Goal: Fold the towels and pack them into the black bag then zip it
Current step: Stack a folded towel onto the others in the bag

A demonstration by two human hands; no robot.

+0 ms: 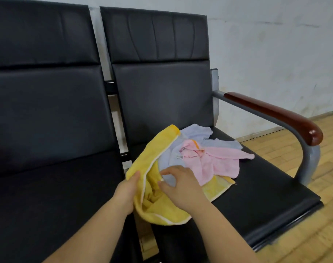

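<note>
A loose heap of small terry towels lies on the black padded seat (247,179) of the right-hand chair, just beside the gap between the two chairs, probably because the flat cushion gives room to sort and fold. The yellow terry towel (152,162) wraps under and around the pile, with the crumpled pale blue towel (196,131) and the pink towel (218,162) lying on top of it. The left hand (126,190) grips the yellow towel's raised left edge, its grip clenched on the cloth, seemingly to lift that side free of the others. The right hand (178,185) rests on the pile with thumb and forefinger pinching at cloth near the blue towel, probably separating the layers. No towel looks folded yet, and the black bag is not in view.
</note>
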